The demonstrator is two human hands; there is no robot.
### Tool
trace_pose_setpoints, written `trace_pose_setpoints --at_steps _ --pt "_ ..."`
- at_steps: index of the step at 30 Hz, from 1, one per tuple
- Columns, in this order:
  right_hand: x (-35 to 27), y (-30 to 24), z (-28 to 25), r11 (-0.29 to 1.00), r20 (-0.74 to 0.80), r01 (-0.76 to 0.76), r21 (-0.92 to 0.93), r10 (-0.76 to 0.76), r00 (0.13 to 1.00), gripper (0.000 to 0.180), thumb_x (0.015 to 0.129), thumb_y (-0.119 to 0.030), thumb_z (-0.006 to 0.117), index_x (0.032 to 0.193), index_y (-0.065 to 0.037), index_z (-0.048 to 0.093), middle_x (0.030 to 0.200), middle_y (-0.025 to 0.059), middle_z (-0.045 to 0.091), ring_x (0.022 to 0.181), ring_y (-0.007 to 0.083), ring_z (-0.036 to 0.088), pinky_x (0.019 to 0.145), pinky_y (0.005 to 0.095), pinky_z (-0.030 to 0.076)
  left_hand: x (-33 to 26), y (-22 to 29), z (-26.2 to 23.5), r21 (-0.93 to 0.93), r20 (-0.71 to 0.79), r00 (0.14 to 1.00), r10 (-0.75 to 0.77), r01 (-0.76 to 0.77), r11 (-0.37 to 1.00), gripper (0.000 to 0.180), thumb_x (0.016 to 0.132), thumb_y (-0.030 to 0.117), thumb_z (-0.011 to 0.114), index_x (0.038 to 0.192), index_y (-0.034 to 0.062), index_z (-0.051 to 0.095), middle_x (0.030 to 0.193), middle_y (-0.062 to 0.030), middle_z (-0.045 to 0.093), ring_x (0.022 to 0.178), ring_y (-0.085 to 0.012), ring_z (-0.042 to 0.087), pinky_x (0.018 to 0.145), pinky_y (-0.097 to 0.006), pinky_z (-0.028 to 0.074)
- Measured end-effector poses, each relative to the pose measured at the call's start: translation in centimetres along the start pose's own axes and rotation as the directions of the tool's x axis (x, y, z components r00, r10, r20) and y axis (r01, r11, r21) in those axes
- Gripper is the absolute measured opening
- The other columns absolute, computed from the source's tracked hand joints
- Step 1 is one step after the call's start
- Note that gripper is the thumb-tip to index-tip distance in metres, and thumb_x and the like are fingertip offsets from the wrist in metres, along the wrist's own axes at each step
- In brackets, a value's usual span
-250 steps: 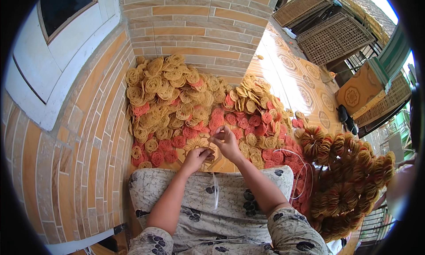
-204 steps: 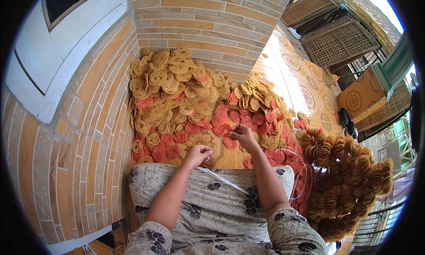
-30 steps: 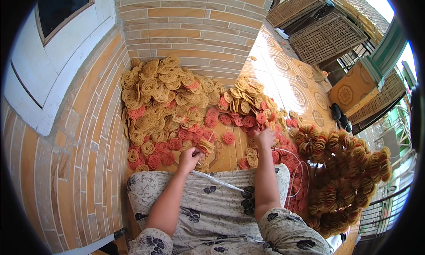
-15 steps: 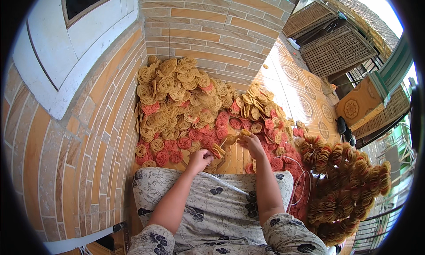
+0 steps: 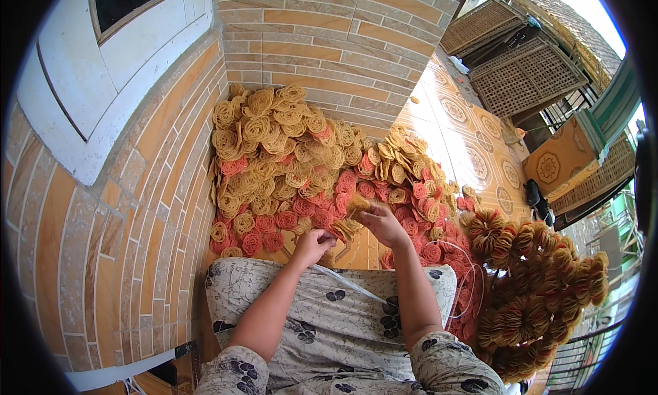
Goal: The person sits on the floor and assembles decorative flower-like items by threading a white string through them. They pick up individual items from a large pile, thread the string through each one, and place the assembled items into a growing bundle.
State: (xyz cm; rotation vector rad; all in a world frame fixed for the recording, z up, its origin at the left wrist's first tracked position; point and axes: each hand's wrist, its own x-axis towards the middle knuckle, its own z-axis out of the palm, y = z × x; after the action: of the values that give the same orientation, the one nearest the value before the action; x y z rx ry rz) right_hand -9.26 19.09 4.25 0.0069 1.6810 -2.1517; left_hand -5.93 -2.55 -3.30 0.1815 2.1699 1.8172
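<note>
Directly ahead of the lap, at twelve o'clock from both hands, a heap of loose round lacy crisps in tan and pink-red (image 5: 295, 169) is spread across the floor into the corner of the tan brick-tiled wall (image 5: 130, 210). The right hand (image 5: 381, 223) is raised at the near edge of that heap, and a small tan rosette disc (image 5: 357, 206) is pinched between its fingertips. The left hand (image 5: 313, 246) is held lower, at about eight o'clock from the right one and just beside it, with the fingers curled closed; a thin white string (image 5: 349, 285) runs from it toward four o'clock across the grey flower-patterned cloth over the knees (image 5: 322, 319), so a grip on the string is judged likely. The disc is seen roughly face-on, so no long axis can be made out. The heap is nearer to the right hand.

One disc is held, and one string is seen. The loose crisps number many dozens and cannot be counted exactly. At three o'clock a bunched mass of strung crisp garlands (image 5: 541, 285) is piled; its separate strands cannot be told apart.
</note>
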Motion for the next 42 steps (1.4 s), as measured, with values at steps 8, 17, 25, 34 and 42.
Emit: trace_pose_setpoints --at_steps 8,17,25,34,42 --pt "2.3 3.1 -2.8 0.714 -0.275 -0.113 -0.691 -0.116 0.954 0.044 0.083 -0.006 0.053 0.127 -0.006 0.054 0.125 0.0169 0.056 0.120 0.0311 0.050 0.097 0.0332 0.039 0.1 -0.6 -0.1 0.090 -0.018 0.999 -0.048 0.049 0.995 0.012 0.086 0.012 0.064 0.090 0.0007 0.066 0.077 -0.0027 0.068 0.064 -0.0087 0.061 0.062 -0.026 0.048" --pt "3.7 5.4 -4.0 0.740 -0.293 -0.111 -0.664 -0.121 0.948 0.040 0.073 -0.009 0.074 0.109 0.001 0.059 0.096 0.0147 0.067 0.085 0.0221 0.065 0.074 0.0321 0.051 -0.2 -0.4 -0.4 0.161 -0.029 0.999 -0.018 0.023 0.987 0.010 0.082 0.010 0.067 0.086 0.0009 0.068 0.074 -0.0070 0.069 0.060 -0.0126 0.063 0.060 -0.028 0.049" --pt "1.9 2.0 -0.4 0.655 -0.181 0.035 -0.755 -0.259 0.949 0.040 0.074 -0.012 0.077 0.109 0.003 0.062 0.095 0.0105 0.068 0.088 0.0178 0.064 0.075 0.0303 0.050 -0.2 -0.2 -0.3 0.071 0.006 0.994 -0.107 0.106 0.992 0.013 0.085 0.013 0.066 0.087 -0.0001 0.065 0.071 -0.0035 0.066 0.062 -0.0092 0.060 0.059 -0.027 0.047" --pt "1.2 1.1 0.0 0.951 -0.036 0.159 -0.265 -0.174 0.984 0.024 0.085 0.003 0.061 0.109 0.003 0.057 0.104 0.0093 0.065 0.095 0.0161 0.062 0.084 0.0284 0.049 0.4 -1.6 -0.2 0.111 -0.037 0.998 -0.042 0.046 0.993 0.016 0.082 0.016 0.069 0.088 0.0014 0.069 0.073 -0.0069 0.068 0.064 -0.0128 0.063 0.061 -0.029 0.048" --pt "2.6 1.9 -1.1 0.929 -0.320 0.178 -0.325 -0.285 0.903 0.022 0.088 0.001 0.060 0.110 0.004 0.058 0.103 0.0100 0.065 0.094 0.0139 0.061 0.083 0.0259 0.048 0.0 -0.8 -0.4 0.160 -0.032 0.999 -0.032 0.037 0.986 0.017 0.082 0.018 0.070 0.089 0.0025 0.069 0.074 -0.0078 0.068 0.064 -0.0142 0.063 0.061 -0.030 0.048"
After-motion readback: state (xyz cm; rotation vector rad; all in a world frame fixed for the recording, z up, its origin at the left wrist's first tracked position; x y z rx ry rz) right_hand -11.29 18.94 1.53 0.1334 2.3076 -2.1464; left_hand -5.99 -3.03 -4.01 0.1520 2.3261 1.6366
